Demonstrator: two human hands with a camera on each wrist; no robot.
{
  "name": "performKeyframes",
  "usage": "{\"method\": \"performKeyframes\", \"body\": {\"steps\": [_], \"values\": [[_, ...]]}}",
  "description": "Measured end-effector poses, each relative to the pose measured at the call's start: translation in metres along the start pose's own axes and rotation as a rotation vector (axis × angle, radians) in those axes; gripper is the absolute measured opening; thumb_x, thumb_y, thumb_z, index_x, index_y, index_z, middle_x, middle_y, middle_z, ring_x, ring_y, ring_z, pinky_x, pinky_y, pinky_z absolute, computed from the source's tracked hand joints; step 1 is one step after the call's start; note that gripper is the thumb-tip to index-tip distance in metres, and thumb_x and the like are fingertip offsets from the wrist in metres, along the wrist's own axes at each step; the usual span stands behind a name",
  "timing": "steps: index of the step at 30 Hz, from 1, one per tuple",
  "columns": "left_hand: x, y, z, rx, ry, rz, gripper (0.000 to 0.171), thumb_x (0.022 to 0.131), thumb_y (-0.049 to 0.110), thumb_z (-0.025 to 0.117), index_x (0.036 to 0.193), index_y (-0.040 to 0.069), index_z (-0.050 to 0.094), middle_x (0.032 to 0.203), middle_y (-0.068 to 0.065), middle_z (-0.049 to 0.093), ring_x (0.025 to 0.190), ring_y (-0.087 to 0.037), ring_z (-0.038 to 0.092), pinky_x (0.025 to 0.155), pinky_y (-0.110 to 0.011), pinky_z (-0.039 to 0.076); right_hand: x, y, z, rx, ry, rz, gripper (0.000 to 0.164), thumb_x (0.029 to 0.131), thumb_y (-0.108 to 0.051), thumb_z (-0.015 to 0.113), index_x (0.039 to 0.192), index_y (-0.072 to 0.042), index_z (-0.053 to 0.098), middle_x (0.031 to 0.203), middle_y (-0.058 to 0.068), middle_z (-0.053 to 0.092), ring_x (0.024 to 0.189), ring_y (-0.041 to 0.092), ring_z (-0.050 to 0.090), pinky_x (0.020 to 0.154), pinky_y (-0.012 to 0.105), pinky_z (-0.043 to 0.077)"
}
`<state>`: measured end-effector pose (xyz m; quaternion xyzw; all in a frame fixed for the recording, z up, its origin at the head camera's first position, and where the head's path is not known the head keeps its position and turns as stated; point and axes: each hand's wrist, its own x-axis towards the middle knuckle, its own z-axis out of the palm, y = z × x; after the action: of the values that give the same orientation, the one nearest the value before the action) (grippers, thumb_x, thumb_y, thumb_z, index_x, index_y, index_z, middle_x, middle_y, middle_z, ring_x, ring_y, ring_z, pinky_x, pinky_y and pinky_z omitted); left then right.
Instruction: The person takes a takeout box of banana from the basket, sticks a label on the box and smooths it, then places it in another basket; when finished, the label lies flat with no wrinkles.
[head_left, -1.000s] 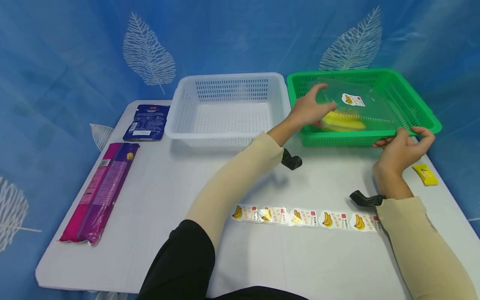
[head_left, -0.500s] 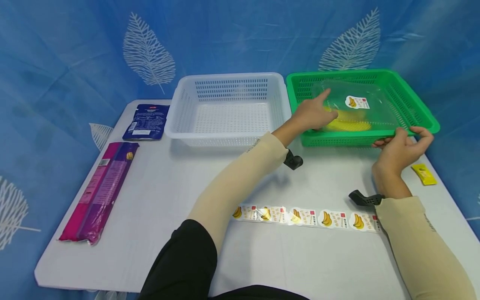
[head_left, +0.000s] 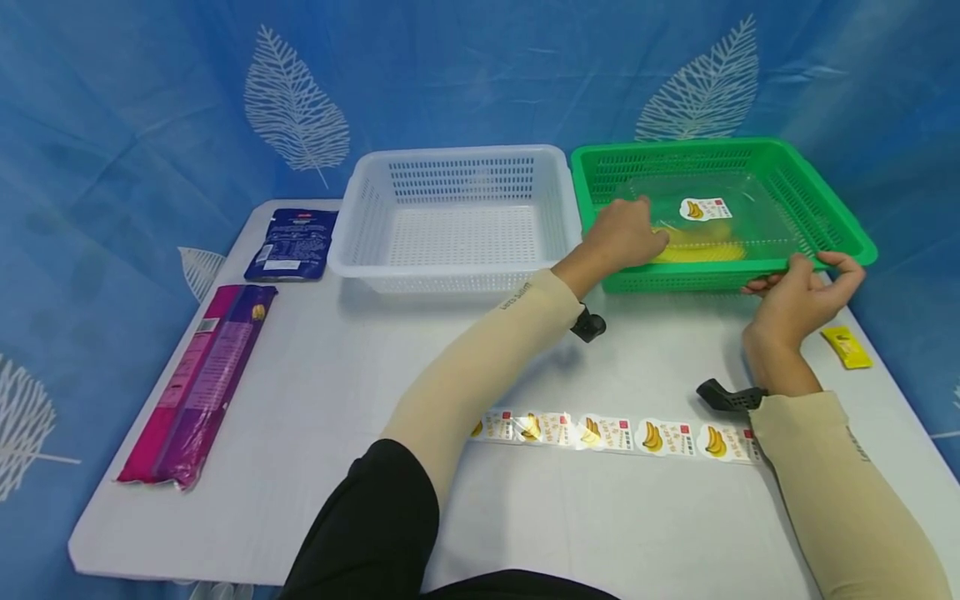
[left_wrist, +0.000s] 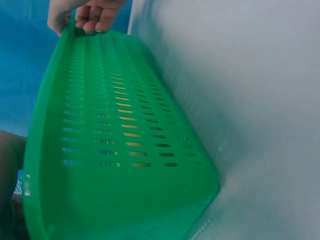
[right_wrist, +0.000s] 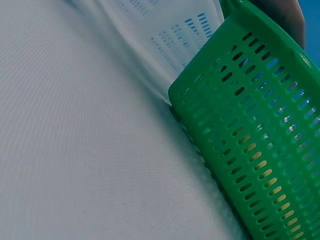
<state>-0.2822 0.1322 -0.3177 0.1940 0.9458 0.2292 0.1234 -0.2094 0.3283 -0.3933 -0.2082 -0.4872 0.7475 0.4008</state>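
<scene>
In the head view a green basket [head_left: 678, 280] stands at the back right, with a clear plastic box [head_left: 757, 218] inside. A banana sticker [head_left: 705, 209] is on the box's lid, and yellow bananas [head_left: 701, 250] show through it. My left hand [head_left: 624, 233] holds the box at its left side, over the basket's front left corner; its fingertips are partly hidden. My right hand [head_left: 802, 302] grips the basket's front rim near the right corner. The left wrist view shows that hand's fingers [left_wrist: 92, 17] curled under the rim.
A white basket [head_left: 450, 272] stands left of the green one. Across the front lies a strip of banana stickers [head_left: 618, 435]. A purple-pink packet [head_left: 198, 383] and a blue pouch [head_left: 292, 244] are at the left. Near the right edge lies a small yellow sachet [head_left: 847, 347].
The plastic box has sunk lower in the green basket and lies flatter. My left hand has moved down with it, its index finger less stretched out. The right hand keeps its grip on the rim.
</scene>
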Motion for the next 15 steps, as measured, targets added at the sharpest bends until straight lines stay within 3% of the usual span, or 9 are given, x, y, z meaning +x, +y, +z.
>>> {"method": "performKeyframes", "body": {"steps": [2, 4, 6, 9, 15], "values": [[-0.002, -0.001, 0.002, 0.012, 0.048, 0.031, 0.023, 0.104, 0.030, 0.053, 0.112, 0.011, 0.062, 0.065, 0.002, 0.036, 0.049, -0.010, 0.027, 0.050, -0.022, 0.032, 0.000, 0.000, 0.001, -0.001, 0.002, -0.003, 0.017, 0.099, -0.006, 0.056, 0.112, -0.011, 0.047, 0.061, 0.010, 0.043, 0.040, 0.020, 0.045, 0.045, 0.025, 0.048], [-0.004, -0.003, 0.004, 0.038, 0.110, 0.070, 0.016, 0.104, 0.025, 0.053, 0.107, 0.013, 0.063, 0.065, 0.001, 0.035, 0.049, -0.010, 0.027, 0.048, -0.021, 0.030, 0.001, -0.001, 0.002, 0.000, 0.003, -0.004, 0.017, 0.099, -0.005, 0.056, 0.112, -0.011, 0.047, 0.061, 0.010, 0.043, 0.040, 0.020, 0.045, 0.045, 0.024, 0.048], [-0.005, -0.004, 0.006, 0.067, 0.163, 0.101, 0.029, 0.104, 0.022, 0.052, 0.125, 0.009, 0.066, 0.061, 0.002, 0.035, 0.046, -0.009, 0.025, 0.045, -0.019, 0.029, 0.002, -0.001, 0.002, -0.005, 0.001, -0.005, 0.017, 0.099, -0.006, 0.056, 0.113, -0.011, 0.047, 0.062, 0.010, 0.043, 0.040, 0.020, 0.044, 0.044, 0.024, 0.047], [-0.010, -0.005, 0.007, 0.102, 0.212, 0.148, 0.052, 0.103, 0.019, 0.051, 0.154, 0.010, 0.045, 0.056, 0.003, 0.038, 0.042, -0.008, 0.022, 0.041, -0.019, 0.026, 0.002, -0.002, 0.002, -0.026, 0.005, 0.002, 0.017, 0.100, -0.007, 0.056, 0.114, -0.012, 0.048, 0.062, 0.009, 0.043, 0.040, 0.019, 0.042, 0.043, 0.023, 0.046], [-0.034, 0.001, -0.006, 0.047, 0.230, 0.247, 0.049, 0.104, 0.024, 0.052, 0.152, 0.016, 0.051, 0.053, 0.003, 0.039, 0.040, -0.009, 0.020, 0.043, -0.020, 0.022, -0.003, -0.005, -0.001, -0.079, 0.035, 0.006, 0.015, 0.101, -0.009, 0.056, 0.114, -0.013, 0.051, 0.060, 0.007, 0.041, 0.038, 0.017, 0.039, 0.041, 0.021, 0.041]]}}
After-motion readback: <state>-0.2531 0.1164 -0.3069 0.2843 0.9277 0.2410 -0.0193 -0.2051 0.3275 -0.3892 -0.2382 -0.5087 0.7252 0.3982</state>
